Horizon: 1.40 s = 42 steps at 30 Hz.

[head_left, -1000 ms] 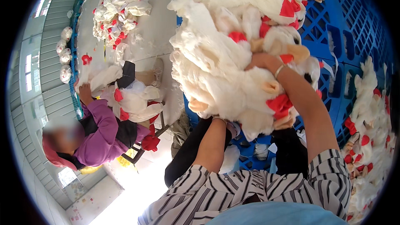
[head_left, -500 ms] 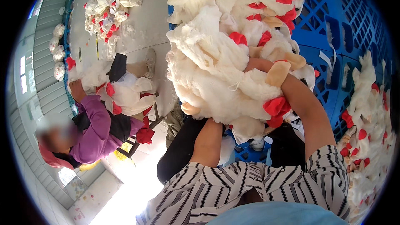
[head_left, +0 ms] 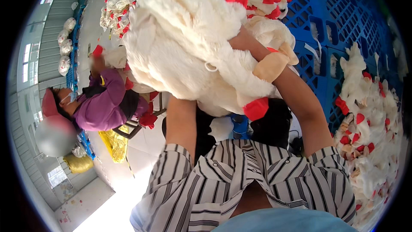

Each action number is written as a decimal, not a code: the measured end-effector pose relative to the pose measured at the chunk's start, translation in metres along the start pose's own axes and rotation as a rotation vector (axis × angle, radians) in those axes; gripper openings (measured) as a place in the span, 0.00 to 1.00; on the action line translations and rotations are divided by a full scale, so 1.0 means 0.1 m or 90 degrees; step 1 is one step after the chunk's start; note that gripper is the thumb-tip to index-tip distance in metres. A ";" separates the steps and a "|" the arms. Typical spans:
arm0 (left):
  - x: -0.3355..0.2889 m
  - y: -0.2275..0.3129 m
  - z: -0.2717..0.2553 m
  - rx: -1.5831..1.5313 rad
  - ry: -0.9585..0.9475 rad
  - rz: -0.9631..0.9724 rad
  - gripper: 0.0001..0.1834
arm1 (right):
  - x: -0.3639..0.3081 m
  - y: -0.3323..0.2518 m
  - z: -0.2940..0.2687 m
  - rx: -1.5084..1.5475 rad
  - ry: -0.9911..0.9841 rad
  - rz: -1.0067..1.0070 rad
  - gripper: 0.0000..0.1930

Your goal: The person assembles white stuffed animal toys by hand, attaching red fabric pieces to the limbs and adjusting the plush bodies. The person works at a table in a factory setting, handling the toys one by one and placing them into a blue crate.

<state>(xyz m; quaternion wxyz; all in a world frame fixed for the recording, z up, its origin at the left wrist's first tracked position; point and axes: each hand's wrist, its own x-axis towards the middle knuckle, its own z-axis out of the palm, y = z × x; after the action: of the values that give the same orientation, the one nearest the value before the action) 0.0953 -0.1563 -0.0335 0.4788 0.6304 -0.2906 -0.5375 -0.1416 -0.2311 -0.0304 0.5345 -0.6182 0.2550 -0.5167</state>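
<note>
My left hand is buried under the big armful of white plush toys I am holding up in front of my chest, so I cannot tell whether its fingers are curled or spread; only the bare forearm shows, running up into the underside of the bundle. My right hand is half sunk in the fur on the right side of the bundle, and it seems to be clamped on the plush, though the fingertips are swallowed by the pile. The bundle blocks most of what lies behind it; red patches and tan feet poke out of its top and lower right edge. Below the bundle I see my striped shirt and a dark shape I cannot make out. Right of the bundle are blue plastic crates, bent by the lens, and beyond them, along the picture's rim, a heap of more white and red plush pieces. Left of the bundle another person in a purple top sits on a pale tiled floor, a hand raised and blurred, with more plush above them. Below that person a yellow bag lies on the floor, and windows curve along the far left.
</note>
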 end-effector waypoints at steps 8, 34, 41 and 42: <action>-1.93 1.90 0.30 0.282 -0.095 0.346 0.26 | -0.52 -1.41 0.81 -0.238 0.056 -0.184 0.37; -3.85 0.65 1.83 0.673 -0.514 0.603 0.21 | -4.50 -4.09 0.21 -0.493 -0.442 -0.298 0.32; -3.89 0.40 1.64 0.650 -0.517 0.669 0.19 | -2.68 -4.75 0.93 -0.133 -0.314 -0.035 0.21; -3.85 0.38 1.65 0.664 -0.517 0.690 0.19 | -2.40 -4.51 0.97 -0.225 -0.270 -0.078 0.22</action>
<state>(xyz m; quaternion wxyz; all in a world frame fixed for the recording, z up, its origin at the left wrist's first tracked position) -0.1539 0.1209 0.1614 0.1770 0.3026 -0.9113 -0.2159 -0.2403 0.1503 0.3092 0.4275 -0.8105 0.1855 -0.3549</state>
